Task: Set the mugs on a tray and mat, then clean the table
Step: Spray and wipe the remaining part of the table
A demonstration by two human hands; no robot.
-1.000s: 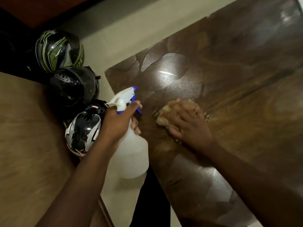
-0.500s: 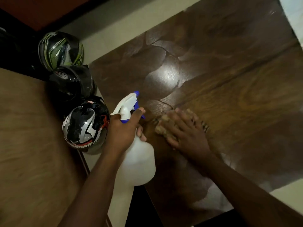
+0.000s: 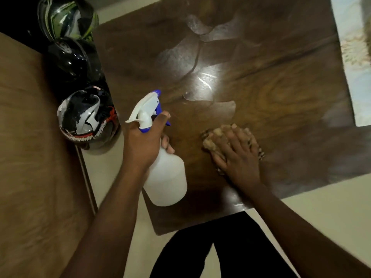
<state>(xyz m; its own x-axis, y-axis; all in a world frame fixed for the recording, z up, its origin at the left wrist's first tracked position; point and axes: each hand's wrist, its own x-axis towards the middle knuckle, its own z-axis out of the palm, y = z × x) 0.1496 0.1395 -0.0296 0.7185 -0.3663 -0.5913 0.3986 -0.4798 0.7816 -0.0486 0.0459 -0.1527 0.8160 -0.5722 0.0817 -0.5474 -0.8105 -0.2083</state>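
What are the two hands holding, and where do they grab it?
The left hand grips the spray bottle around its neck, below the trigger. The right hand presses flat on a cloth on the table.

There is only one view, from a camera on the person's head. It looks steeply down, from close above, onto the dark wooden table (image 3: 261,87). Both forearms enter from the bottom edge, and the floor (image 3: 331,213) shows around the table.
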